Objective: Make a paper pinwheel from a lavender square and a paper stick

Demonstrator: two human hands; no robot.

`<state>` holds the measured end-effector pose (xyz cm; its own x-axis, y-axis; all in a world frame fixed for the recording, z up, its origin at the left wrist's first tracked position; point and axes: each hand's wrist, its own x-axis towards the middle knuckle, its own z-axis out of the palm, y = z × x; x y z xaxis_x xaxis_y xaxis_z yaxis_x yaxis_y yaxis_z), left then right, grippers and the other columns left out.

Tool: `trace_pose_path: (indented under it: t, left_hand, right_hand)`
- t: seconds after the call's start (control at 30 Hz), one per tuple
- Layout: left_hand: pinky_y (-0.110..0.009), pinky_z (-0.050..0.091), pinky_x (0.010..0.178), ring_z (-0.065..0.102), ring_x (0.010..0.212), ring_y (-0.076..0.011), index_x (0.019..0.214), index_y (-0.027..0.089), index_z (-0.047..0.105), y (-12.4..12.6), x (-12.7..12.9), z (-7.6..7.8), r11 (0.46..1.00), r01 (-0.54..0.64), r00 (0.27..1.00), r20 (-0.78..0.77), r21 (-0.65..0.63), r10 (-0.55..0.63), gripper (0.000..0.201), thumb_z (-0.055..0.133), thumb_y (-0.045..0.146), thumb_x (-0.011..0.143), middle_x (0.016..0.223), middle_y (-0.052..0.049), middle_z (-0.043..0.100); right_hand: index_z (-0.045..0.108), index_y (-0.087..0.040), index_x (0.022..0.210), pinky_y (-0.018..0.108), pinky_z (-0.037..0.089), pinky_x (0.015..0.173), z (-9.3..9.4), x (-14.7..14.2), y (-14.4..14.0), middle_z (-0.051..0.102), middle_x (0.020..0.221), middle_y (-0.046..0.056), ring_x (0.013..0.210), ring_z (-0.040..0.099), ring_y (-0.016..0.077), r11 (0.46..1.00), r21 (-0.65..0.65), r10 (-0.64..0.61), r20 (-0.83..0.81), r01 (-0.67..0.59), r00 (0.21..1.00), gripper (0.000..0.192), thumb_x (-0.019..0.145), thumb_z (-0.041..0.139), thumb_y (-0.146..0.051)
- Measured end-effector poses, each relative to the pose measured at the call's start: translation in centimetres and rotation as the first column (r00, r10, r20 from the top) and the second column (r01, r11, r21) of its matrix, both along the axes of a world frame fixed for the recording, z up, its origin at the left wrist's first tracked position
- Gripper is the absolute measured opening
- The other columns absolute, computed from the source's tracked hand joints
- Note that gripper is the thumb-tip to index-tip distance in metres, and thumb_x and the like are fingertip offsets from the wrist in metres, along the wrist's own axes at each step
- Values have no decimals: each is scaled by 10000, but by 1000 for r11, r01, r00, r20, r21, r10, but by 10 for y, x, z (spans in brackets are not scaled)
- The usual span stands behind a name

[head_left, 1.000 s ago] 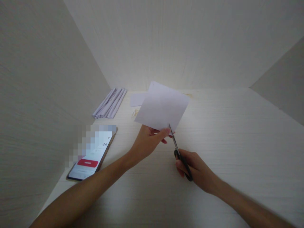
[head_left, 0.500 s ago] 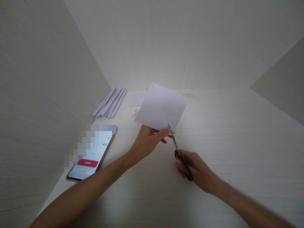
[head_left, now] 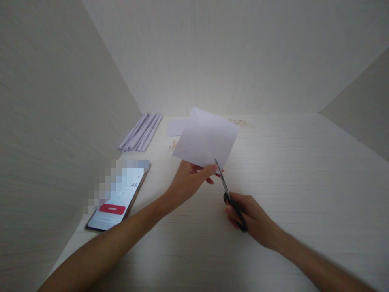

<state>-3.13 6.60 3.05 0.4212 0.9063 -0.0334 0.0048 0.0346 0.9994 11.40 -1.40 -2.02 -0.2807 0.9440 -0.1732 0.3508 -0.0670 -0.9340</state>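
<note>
A white sheet of paper [head_left: 208, 136], roughly square, is held tilted above the table. My left hand [head_left: 197, 173] is closed on its lower edge, thumb on top and fingers underneath. In my right hand [head_left: 247, 215] is a pair of scissors [head_left: 235, 211] with black handles. Their blades look closed together and point up and away, with the tip over the paper's lower right part beside my left thumb. Whether the blades pass through the paper or lie over it, I cannot tell.
A bundle of rolled or folded pale strips [head_left: 141, 133] lies at the back left. Behind the held sheet rests another piece of paper [head_left: 175, 127], with thin tan bits [head_left: 173, 145] near it. A phone [head_left: 117, 202] with a lit screen lies left. Walls border the white table [head_left: 298, 174].
The held paper has shifted very slightly, its right corner dipping a little. Both hands and the scissors stay almost in place. The digits on the phone screen differ.
</note>
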Motion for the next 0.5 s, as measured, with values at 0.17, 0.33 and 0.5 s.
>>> trace_pose_path:
  t: [0.17,0.33,0.5]
  left_hand:
    - [-190,447,460,597,624,-134,716,105,583,0,0,-1,1000,7,999,36,-18,-6,133,568,225,660,718,-51,645]
    - [-189,453,464,586,626,-131,711,97,600,-2,0,-3,998,60,998,19,-27,-59,145,581,230,656,701,-56,643]
    - [-181,457,471,570,618,-115,721,97,621,-5,1,-8,992,115,993,4,-42,-115,158,567,238,675,708,-55,646]
  right_hand:
    - [361,-186,586,208,263,408,-1,0,0,380,492,-43,443,331,70,1000,10,8,1,-8,1000,431,761,360,-579]
    - [377,-181,585,219,260,426,3,0,1,377,510,-36,469,333,78,999,35,17,-25,-16,1000,472,728,358,-630]
    - [384,-179,585,225,263,440,9,-2,1,391,518,-28,485,341,84,1000,25,6,-58,-5,998,472,729,360,-628]
